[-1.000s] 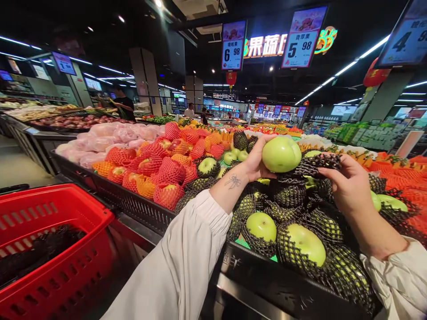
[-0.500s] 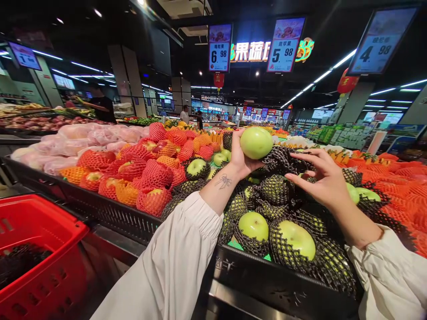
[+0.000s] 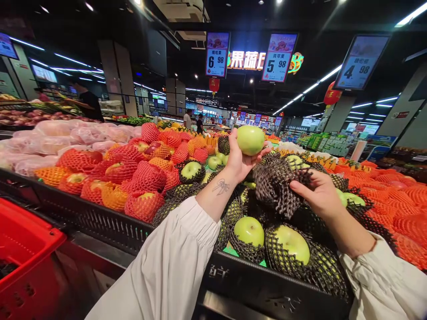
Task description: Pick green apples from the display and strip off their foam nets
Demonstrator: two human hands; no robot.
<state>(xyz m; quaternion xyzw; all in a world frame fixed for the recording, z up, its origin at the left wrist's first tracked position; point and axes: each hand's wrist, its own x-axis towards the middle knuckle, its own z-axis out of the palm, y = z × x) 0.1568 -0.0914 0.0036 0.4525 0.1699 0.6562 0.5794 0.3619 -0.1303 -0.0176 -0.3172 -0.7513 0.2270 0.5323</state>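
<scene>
A bare green apple [image 3: 250, 140] rests in my left hand [image 3: 237, 161], raised above the fruit display. My right hand [image 3: 318, 191] pinches a black foam net [image 3: 279, 184] between thumb and fingers. The net hangs loose and a bit smeared by motion, to the lower right of the apple. Below both hands lie green apples [image 3: 248, 231] in similar black nets, in a black crate [image 3: 253, 284]. One more large green apple [image 3: 292, 244] sits half out of its net near the front edge.
Apples in red and orange nets [image 3: 147, 178] fill the left side; bagged pink fruit [image 3: 66, 138] lies beyond. Orange-netted fruit [image 3: 396, 200] is at right. A red basket [image 3: 30, 249] stands lower left. Price screens [image 3: 279, 58] hang overhead. People [image 3: 88, 102] are in the distance.
My right hand has gone from spread fingers to gripping the black net, which now hangs from it. The apple stays in my left hand. The view has shifted slightly.
</scene>
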